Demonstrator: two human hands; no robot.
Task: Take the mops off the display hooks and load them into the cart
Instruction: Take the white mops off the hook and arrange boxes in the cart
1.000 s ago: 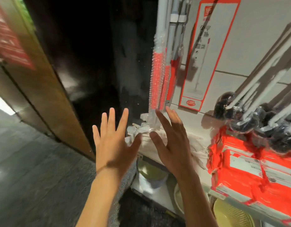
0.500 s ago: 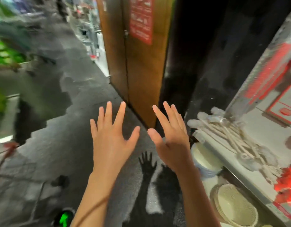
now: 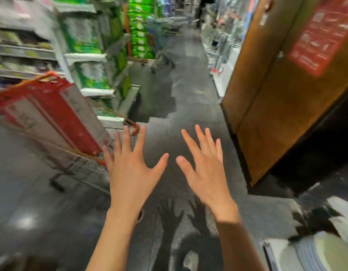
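Both my hands are raised in front of me with fingers spread, holding nothing. My left hand [image 3: 131, 169] hovers just right of the wire shopping cart [image 3: 85, 169], which has an orange rim. Several long red and grey boxes [image 3: 52, 114] lie in the cart, sticking out towards the upper left. My right hand [image 3: 205, 169] is over the dark aisle floor. No hanging mops show in this blurred view; a white mop head [image 3: 337, 214] is partly visible at the lower right edge.
A wooden-brown pillar [image 3: 277, 98] with a red notice stands at the right. Shelves with green packages [image 3: 87, 61] line the left side. Another cart [image 3: 161, 55] stands farther down the grey aisle. Pale bowls sit at the bottom right corner.
The view has swung left, away from the mop display wall and down the aisle, bringing the loaded cart into sight. Both hands stay raised and spread, holding nothing.
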